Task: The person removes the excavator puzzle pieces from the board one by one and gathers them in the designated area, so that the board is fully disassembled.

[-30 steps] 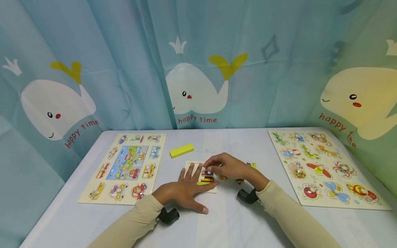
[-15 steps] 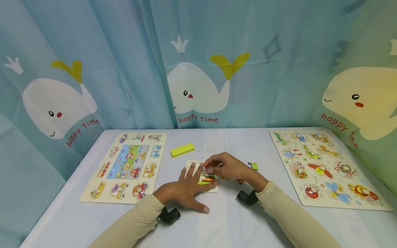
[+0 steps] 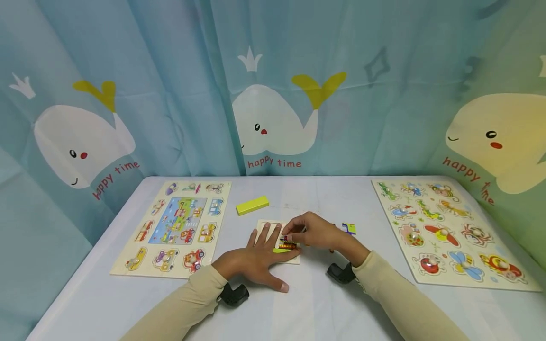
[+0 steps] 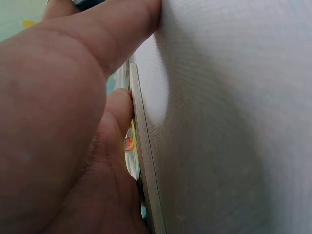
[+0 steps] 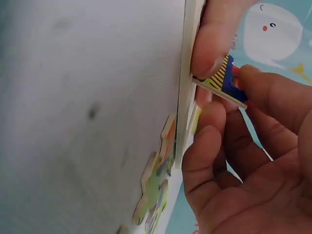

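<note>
My left hand (image 3: 263,261) lies flat with spread fingers across a small pale wooden puzzle board (image 3: 294,261). In the left wrist view the board's edge (image 4: 150,170) shows beside the palm. My right hand (image 3: 315,232) pinches a puzzle piece (image 5: 228,80) by its edge, with blue, red and yellow-black stripes. The piece stands tilted against the board face, its lower end close to a left fingertip. Several loose puzzle pieces (image 5: 156,178) lie beside the board, partly hidden by the right hand in the head view; one yellow and purple piece (image 3: 349,228) shows past the wrist.
A yellow block (image 3: 252,205) lies behind the board. At left is a vehicle knob puzzle (image 3: 119,266); at right, an insect knob puzzle (image 3: 452,279). A blue whale-print curtain (image 3: 192,118) stands behind the white table (image 3: 307,308).
The right fingers have shifted slightly toward me and the pinched piece has tipped. The left hand keeps its place on the board. The head view has drifted a little.
</note>
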Demonstrator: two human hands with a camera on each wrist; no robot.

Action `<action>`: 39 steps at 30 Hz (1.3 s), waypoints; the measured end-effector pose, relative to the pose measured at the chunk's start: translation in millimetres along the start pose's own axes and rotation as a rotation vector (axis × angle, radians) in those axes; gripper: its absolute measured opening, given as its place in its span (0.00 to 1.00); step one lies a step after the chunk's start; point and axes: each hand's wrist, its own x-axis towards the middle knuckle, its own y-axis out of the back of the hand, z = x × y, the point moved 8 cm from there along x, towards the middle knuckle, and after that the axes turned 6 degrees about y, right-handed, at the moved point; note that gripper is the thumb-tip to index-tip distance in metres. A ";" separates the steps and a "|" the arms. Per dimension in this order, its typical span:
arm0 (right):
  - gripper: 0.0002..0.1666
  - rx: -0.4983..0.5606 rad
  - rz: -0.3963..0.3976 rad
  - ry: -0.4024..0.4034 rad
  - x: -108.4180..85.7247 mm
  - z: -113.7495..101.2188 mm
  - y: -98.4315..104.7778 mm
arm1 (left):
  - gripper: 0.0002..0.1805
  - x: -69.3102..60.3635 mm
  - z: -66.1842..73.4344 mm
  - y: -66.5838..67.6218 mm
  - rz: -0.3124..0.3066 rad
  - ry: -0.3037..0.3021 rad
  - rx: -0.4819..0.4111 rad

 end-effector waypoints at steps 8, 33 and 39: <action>0.09 -0.021 0.048 -0.006 -1.6 2.7 5.2 | 0.46 -0.8 0.2 1.7 0.002 0.003 -0.004; 0.11 -0.099 0.127 0.003 -19.4 -12.3 53.6 | 0.47 -0.7 0.1 4.4 0.033 0.018 0.001; 0.11 -0.087 0.082 -0.027 -24.4 -4.6 53.8 | 0.46 -0.4 -0.7 1.4 0.032 0.018 -0.023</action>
